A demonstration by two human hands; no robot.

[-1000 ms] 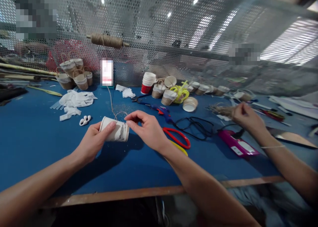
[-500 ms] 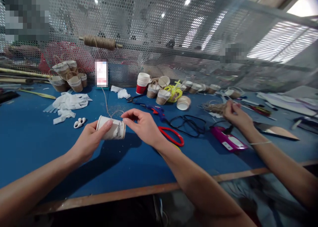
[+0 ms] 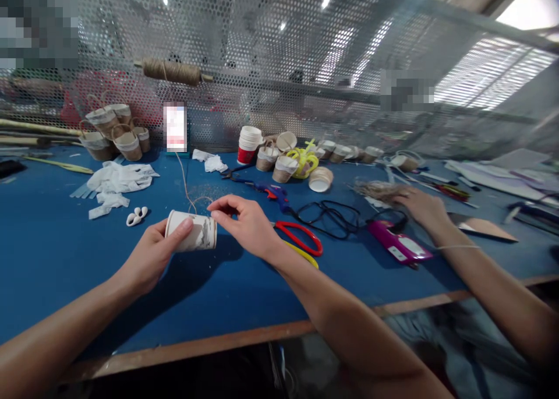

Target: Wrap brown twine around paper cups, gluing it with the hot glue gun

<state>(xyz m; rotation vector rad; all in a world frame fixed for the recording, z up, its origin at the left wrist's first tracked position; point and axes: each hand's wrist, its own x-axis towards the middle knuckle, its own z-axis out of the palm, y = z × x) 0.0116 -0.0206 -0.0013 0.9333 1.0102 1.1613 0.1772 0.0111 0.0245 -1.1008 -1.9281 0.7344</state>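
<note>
My left hand [image 3: 151, 253] is closed around a white paper cup [image 3: 201, 233] with a grey print, tilted on its side above the blue table. Close to the cup's right end, my right hand [image 3: 244, 223] pinches a thin twine [image 3: 201, 198] between thumb and fingertips. The twine loops over the cup and runs back toward a twine spool [image 3: 171, 71] mounted on the mesh. Under my right wrist lie scissors [image 3: 301, 237] with red and yellow handles.
Twine-covered baskets [image 3: 126, 145] stand at the back left, beside white gloves [image 3: 120, 176]. Stacked paper cups [image 3: 248, 145] and a blue glue gun [image 3: 273, 194] lie behind my hands. At right, a co-worker's hand [image 3: 421, 207] touches loose fibres [image 3: 378, 190] near a purple device [image 3: 397, 243].
The co-worker's hand has lowered onto the loose fibres. My hands keep their hold on the cup and twine, with little movement; the view has shifted slightly.
</note>
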